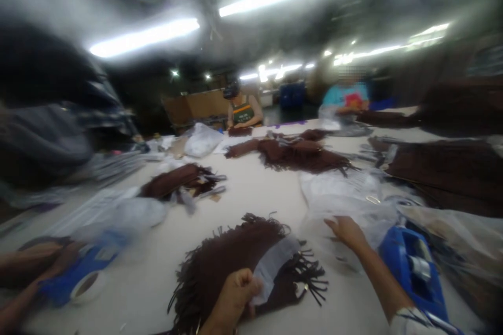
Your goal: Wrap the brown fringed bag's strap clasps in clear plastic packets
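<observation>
My left hand [238, 293] is closed in a pinch on one end of a narrow translucent plastic sleeve [275, 264]. The sleeve lies slantwise over a dark brown fringed textile piece [231, 248], spread on the white table in front of me. A small shiny bit shows near the textile's right fringe. To the right, my right hand [348, 233] reaches over clear plastic bags [341, 193], its fingers stretched to the left and touching or just above the plastic. Some of its fingers are hidden by the hand itself.
A blue tape dispenser [412, 272] stands beside my right forearm. At left, another person's hands [58, 259] are blurred near a second blue dispenser [86, 267] with a tape roll. Brown fringed pieces [298, 152] lie farther along the white table [255, 191]. Two people sit beyond.
</observation>
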The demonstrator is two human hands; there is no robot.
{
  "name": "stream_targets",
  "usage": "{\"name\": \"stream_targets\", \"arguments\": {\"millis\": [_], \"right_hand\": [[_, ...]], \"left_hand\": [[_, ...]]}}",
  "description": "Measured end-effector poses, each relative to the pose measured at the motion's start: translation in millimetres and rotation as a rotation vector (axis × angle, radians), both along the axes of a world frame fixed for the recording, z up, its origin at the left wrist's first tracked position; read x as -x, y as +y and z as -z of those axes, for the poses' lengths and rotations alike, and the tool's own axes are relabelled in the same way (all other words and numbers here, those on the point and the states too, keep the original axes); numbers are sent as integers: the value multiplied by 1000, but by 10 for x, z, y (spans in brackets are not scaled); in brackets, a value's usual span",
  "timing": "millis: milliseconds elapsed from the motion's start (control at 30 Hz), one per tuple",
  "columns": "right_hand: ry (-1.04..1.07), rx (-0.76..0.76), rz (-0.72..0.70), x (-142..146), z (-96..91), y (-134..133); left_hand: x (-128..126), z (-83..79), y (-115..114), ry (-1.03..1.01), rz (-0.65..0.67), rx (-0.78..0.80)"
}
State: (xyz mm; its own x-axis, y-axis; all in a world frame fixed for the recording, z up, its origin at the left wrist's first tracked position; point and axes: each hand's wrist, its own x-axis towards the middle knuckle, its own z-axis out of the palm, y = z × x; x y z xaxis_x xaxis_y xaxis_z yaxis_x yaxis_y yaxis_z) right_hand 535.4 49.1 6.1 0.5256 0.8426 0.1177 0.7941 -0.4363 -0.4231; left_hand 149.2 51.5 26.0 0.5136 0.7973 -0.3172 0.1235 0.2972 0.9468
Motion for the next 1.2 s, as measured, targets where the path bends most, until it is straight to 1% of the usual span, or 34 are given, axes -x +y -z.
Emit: {"name": "stream_targets", "arguments": {"millis": [67,133,200,233,300,333,367,400,433,500,533,567,600,667,733,833,867,900,967,1033,1100,1167,1200], "right_hand": [[-5,-1,10,-84,-22,-115],[-46,-5,33,-153,-50,-274],[-153,-11,65,-147,-102,-458],[-220,-16,94,-97,-142,-548],[-333,-56,168,132,-239,-703],[-351,-93,182,319,-286,-761],[-344,-148,161,554,-324,-803],[-306,-211,71,831,-346,-831],[-227,-268,-89,1139,-351,-844],[-58,-342,-477,1790,-307,-837],[5,-353,-603,2099,-267,-823],[71,-365,-663,2379,-223,-807],[149,-385,-677,2618,-181,-792],[354,-392,-641,2966,-126,-769],[613,-325,-617,3168,-118,-755],[1012,-167,-658,3365,-160,-738],[1140,-127,-675,3435,-173,-736],[1270,-87,-684,3515,-181,-738],[1527,17,-673,3697,-173,-759],[1754,144,-654,3893,-131,-802],[1903,257,-657,4072,-59,-862],[1972,337,-682,4216,27,-928],[1984,368,-689,4275,70,-960]], "left_hand": [[103,-70,-24,12,-51,47],[160,-124,-61,-19,-114,103],[189,-153,-94,-66,-165,143],[199,-156,-105,-84,-177,152],[215,-140,-115,-99,-172,169],[221,-126,-115,-105,-163,179],[225,-111,-116,-117,-155,196],[228,-102,-119,-129,-153,221],[231,-101,-126,-143,-158,251],[247,-137,-156,-177,-181,310],[266,-173,-178,-197,-192,335],[298,-218,-202,-215,-197,353],[347,-267,-226,-235,-196,357],[501,-351,-266,-278,-204,311],[734,-379,-289,-314,-258,223],[1180,-289,-337,-325,-382,55],[1333,-243,-374,-323,-380,-5],[1479,-202,-426,-324,-347,-59],[1729,-171,-573,-349,-219,-124],[1901,-235,-741,-369,-101,-104],[1988,-369,-875,-362,-61,-47],[2005,-497,-944,-334,-96,19],[1998,-536,-956,-311,-156,46]]}}
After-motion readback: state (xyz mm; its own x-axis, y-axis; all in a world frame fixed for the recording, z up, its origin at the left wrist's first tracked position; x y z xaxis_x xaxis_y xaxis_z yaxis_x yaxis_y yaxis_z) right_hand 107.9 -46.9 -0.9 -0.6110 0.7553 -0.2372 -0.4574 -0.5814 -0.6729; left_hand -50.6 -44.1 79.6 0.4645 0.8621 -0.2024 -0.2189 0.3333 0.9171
